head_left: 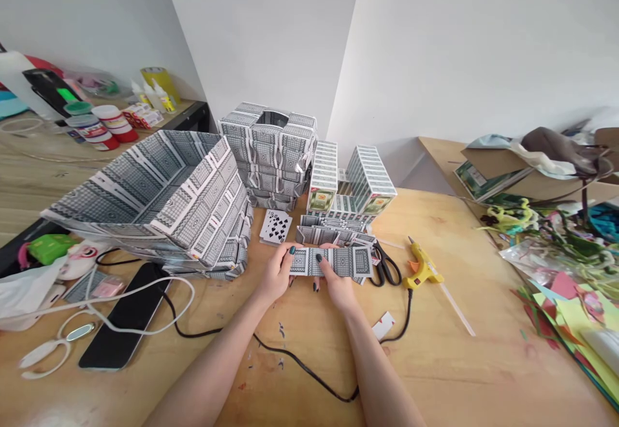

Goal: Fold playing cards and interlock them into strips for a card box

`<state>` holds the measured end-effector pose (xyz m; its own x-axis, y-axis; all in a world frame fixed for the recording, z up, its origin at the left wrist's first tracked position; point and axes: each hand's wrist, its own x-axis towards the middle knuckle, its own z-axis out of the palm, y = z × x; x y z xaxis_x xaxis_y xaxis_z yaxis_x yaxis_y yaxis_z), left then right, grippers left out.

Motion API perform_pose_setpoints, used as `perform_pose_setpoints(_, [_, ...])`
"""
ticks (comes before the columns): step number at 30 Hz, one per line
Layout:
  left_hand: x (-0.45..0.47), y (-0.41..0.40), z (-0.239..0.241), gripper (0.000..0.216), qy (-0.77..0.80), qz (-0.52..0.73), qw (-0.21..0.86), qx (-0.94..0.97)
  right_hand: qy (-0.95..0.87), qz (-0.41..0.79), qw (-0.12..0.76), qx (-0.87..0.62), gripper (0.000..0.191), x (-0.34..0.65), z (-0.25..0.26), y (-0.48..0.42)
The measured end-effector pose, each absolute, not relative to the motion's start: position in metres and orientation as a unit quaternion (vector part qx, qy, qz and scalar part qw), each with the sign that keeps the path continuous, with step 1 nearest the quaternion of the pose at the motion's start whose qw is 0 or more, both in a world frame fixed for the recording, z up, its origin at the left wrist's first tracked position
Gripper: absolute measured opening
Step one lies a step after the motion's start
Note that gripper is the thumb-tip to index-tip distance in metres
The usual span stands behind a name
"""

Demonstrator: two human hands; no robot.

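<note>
A strip of grey patterned playing cards point(344, 262) stretches level between my two hands. My left hand point(278, 272) pinches its left end, thumb on top. My right hand point(336, 280) grips it near the middle, thumb on top and fingers below. Just behind the strip, several folded playing cards point(333, 233) stand in rows. A small stack of face-up cards point(276, 227) with a ten of spades on top lies beyond my left hand. Black-handled scissors point(385, 266) rest right of the strip, near a yellow glue gun point(422, 269).
A large open card-built box point(198, 220) stands left, a tissue-box-shaped card block point(275, 149) behind, and stacked card packs point(372, 182) at back. A phone point(126, 317) and white cable lie left. The black cord point(300, 366) crosses the table front. Paper scraps point(570, 311) pile right.
</note>
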<state>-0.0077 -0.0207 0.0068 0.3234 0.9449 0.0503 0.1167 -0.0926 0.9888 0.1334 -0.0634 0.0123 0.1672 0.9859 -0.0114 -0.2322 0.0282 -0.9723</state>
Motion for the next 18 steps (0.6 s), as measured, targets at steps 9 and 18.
perform_pose_setpoints(9, [-0.0100, -0.0203, 0.0014, 0.030, 0.430, 0.396, 0.460, 0.668, -0.388, 0.519, 0.591, -0.480, 0.029, 0.1297, 0.0112, -0.0636])
perform_pose_setpoints(18, [-0.0068, -0.0234, 0.0017, 0.033, 0.417, 0.388, 0.482, 0.665, -0.387, 0.522, 0.598, -0.470, 0.029, 0.1273, 0.0123, -0.0630])
